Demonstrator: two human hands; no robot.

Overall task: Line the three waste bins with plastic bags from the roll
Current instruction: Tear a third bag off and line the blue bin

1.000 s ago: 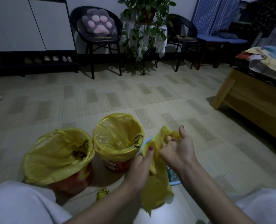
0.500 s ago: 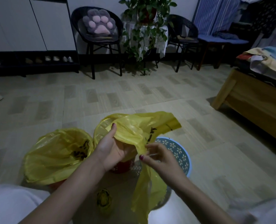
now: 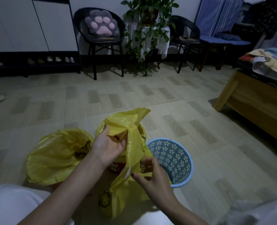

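Observation:
A loose yellow plastic bag (image 3: 131, 127) hangs between my hands. My left hand (image 3: 108, 145) grips its upper edge; my right hand (image 3: 152, 174) pinches its lower part. On the left stands a bin lined with a yellow bag (image 3: 56, 153). A second yellow-lined bin (image 3: 142, 133) in the middle is mostly hidden behind the loose bag and my left hand. At the right stands a blue perforated bin (image 3: 175, 158) with a flower pattern and no bag in it. The roll of yellow bags (image 3: 104, 198) lies on the floor near my knees.
A wooden bed frame (image 3: 254, 104) stands at the right. Across the tiled floor are two black chairs, one with a paw cushion (image 3: 102, 25), a potted plant (image 3: 147, 23) and a shoe rack (image 3: 32, 62). My white-clad knees fill the bottom corners.
My hands have spread the loose bag apart: the left one stayed high on its upper edge, the right one dropped lower and nearer. The bag hangs longer and more of the blue bin shows.

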